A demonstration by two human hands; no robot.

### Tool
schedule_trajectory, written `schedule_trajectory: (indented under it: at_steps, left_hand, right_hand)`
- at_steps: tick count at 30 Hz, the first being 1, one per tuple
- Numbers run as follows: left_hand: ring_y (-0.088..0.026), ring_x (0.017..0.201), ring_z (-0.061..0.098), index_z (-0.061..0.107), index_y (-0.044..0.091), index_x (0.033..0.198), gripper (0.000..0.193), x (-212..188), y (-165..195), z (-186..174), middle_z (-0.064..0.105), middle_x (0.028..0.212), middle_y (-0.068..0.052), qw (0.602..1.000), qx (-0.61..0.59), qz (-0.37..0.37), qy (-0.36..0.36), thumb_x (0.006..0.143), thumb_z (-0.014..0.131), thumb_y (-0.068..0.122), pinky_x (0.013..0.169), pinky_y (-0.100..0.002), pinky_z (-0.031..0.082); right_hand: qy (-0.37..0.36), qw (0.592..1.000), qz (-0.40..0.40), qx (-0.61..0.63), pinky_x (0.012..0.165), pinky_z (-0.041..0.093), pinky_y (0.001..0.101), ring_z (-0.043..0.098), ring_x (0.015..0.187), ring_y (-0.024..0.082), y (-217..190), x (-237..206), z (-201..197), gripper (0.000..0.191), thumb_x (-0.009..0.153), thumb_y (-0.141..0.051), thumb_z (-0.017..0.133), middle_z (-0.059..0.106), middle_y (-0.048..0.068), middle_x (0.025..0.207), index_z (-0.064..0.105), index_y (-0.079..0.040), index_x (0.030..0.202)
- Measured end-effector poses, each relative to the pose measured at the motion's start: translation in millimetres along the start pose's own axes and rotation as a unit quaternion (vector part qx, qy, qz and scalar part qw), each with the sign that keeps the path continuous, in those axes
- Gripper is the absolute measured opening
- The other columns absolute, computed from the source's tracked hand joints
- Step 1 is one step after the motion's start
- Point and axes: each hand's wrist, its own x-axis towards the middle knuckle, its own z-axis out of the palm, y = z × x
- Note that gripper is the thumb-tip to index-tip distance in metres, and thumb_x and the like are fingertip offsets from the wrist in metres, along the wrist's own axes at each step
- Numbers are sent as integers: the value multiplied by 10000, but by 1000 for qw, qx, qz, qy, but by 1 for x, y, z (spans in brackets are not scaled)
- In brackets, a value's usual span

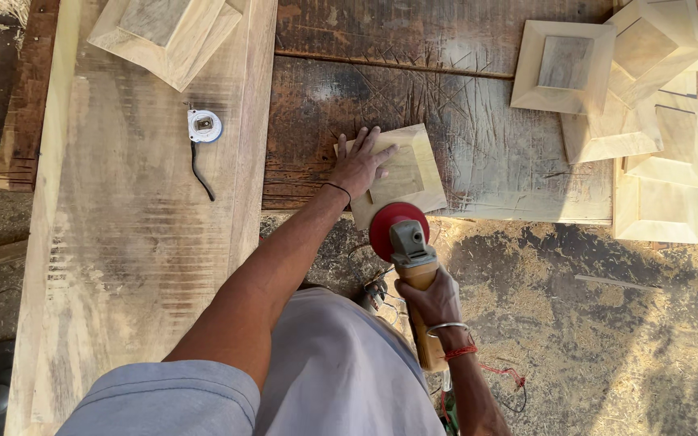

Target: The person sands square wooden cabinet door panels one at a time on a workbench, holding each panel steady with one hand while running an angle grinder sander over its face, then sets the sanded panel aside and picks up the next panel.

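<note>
My left hand point(359, 164) lies flat with fingers spread on a square pale wooden panel point(414, 165) that has a raised centre. The panel rests at the near edge of a dark scratched workbench point(462, 113). My right hand point(430, 300) grips the tan body of an angle grinder point(414, 266). Its red disc point(393, 228) sits at the panel's near edge, just below my left hand.
Several similar square wooden panels point(632, 105) are stacked at the right of the bench. Another panel point(167, 32) lies at the top left on a long pale plank point(123, 242), beside a small tape measure point(203, 127). Sawdust covers the ground point(607, 323).
</note>
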Motion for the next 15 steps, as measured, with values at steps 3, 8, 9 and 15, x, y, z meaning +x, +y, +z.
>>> schedule_trajectory:
  at_steps: [3, 8, 9, 15]
  left_hand:
    - [-266, 1582, 33, 418, 431, 1536, 617, 0, -1, 0, 93, 1723, -58, 1000, 8, 12, 13, 950, 603, 372, 1261, -641, -62]
    - [-308, 1571, 20, 417, 401, 1532, 608, 6, -10, -6, 60, 1714, -114, 997, 25, 69, -25, 962, 615, 331, 1234, -666, -68]
    - [-317, 1567, 18, 417, 395, 1535, 610, 8, -15, -8, 52, 1712, -128, 995, 38, 91, -33, 964, 614, 312, 1226, -673, -63]
    - [-347, 1566, 57, 444, 463, 1543, 697, 21, -21, -12, 85, 1739, -137, 945, 260, 104, 170, 972, 626, 106, 1196, -709, 34]
  right_hand:
    - [61, 997, 42, 18, 630, 635, 360, 738, 649, 220, 18, 5, -31, 512, 688, -310, 827, 765, 148, 841, 697, 42, 1035]
    - [143, 983, 79, 76, 620, 614, 355, 714, 645, 229, 38, -7, -68, 500, 694, -304, 809, 746, 147, 830, 690, 42, 1035]
    - [149, 980, 90, 92, 625, 614, 352, 712, 654, 227, 40, -16, -73, 496, 697, -305, 805, 741, 143, 832, 684, 32, 1039]
    - [166, 978, 111, 59, 640, 585, 372, 699, 671, 241, 35, -58, -80, 449, 729, -292, 792, 741, 131, 822, 699, 16, 1042]
